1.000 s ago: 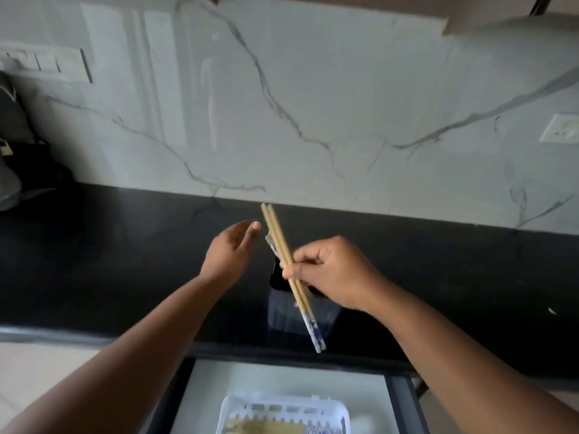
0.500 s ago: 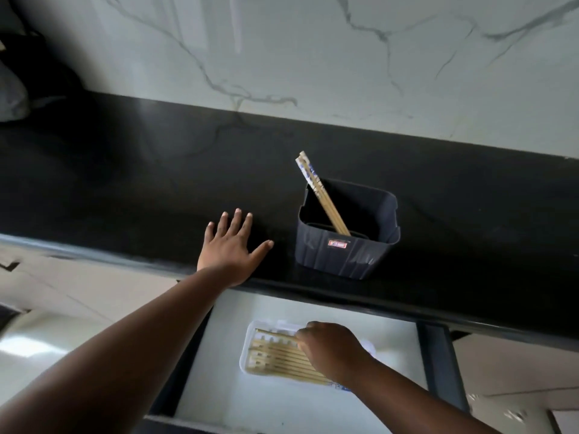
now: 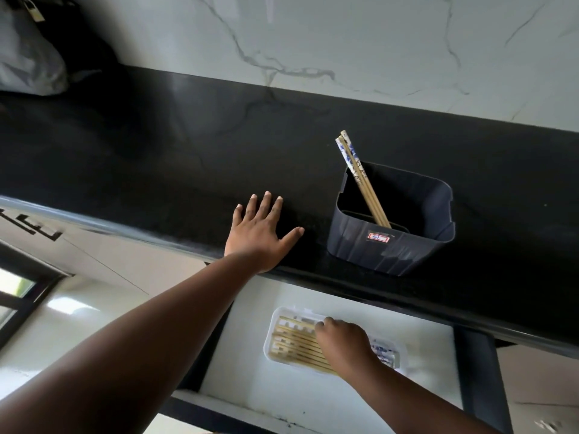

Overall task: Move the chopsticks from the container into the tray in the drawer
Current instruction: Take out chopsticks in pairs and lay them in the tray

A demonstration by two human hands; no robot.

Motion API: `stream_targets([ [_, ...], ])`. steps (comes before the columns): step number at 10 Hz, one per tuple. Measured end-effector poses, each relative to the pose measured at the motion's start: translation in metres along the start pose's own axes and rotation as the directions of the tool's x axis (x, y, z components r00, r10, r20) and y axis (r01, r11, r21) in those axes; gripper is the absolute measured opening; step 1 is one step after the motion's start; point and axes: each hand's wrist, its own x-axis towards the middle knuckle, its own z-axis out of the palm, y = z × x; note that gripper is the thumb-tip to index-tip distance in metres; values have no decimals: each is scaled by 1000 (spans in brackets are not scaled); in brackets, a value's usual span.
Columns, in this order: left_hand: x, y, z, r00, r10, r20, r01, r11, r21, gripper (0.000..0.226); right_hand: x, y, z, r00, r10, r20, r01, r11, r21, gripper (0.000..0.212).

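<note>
A dark blue container (image 3: pixel 391 245) stands on the black countertop (image 3: pixel 156 151), with two chopsticks (image 3: pixel 360 180) leaning in it, their blue-patterned ends up. Below, the white tray (image 3: pixel 272 330) lies in the open drawer (image 3: pixel 313 399) and holds several chopsticks (image 3: pixel 293 346) side by side. My right hand (image 3: pixel 343 346) lies palm down over the tray's middle, fingertips curled onto the chopsticks; its grip is hidden. My left hand (image 3: pixel 260 236) rests flat on the counter edge, left of the container, fingers spread.
A grey bag (image 3: pixel 28 57) sits on the counter at far left against the marble wall. The drawer's dark side wall (image 3: pixel 476 371) stands right of the tray. White cabinet fronts lie below the counter on the left.
One second ago my right hand held a pair of chopsticks above the container. It has since dropped into the drawer onto the tray. My left hand went from the container to the counter edge.
</note>
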Motion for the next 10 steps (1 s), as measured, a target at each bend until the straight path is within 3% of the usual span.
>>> stream_targets([
  [3, 0, 0, -2, 1000, 6, -3, -6, 1000, -1, 84, -14, -1, 2, 998, 45, 48, -42, 997, -72, 39],
  [5, 0, 0, 0, 1000, 8, -3, -8, 1000, -5, 85, -18, 7, -1, 991, 8, 133, -2, 999, -42, 29],
  [6, 1, 0, -1, 1000, 13, 1, -13, 1000, -1, 85, -18, 8, -10, 985, 66, 160, -68, 998, 13, 26],
  [7, 1, 0, -1, 999, 32, 2, -32, 999, 3, 85, -17, 9, -32, 975, 129, 178, -150, 983, 104, 28],
  [8, 2, 1, -2, 999, 40, 6, -40, 999, 15, 85, -22, 13, -87, 982, 109, 153, -155, 929, 336, 22],
  [9, 2, 1, -3, 999, 33, 22, -34, 999, 39, 87, -37, 14, -168, 998, 68, 7, -59, 804, 592, 10],
  [10, 3, 2, -6, 999, 27, 38, -30, 997, 65, 98, -52, 18, -245, 959, 160, -234, 74, 656, 751, 10],
])
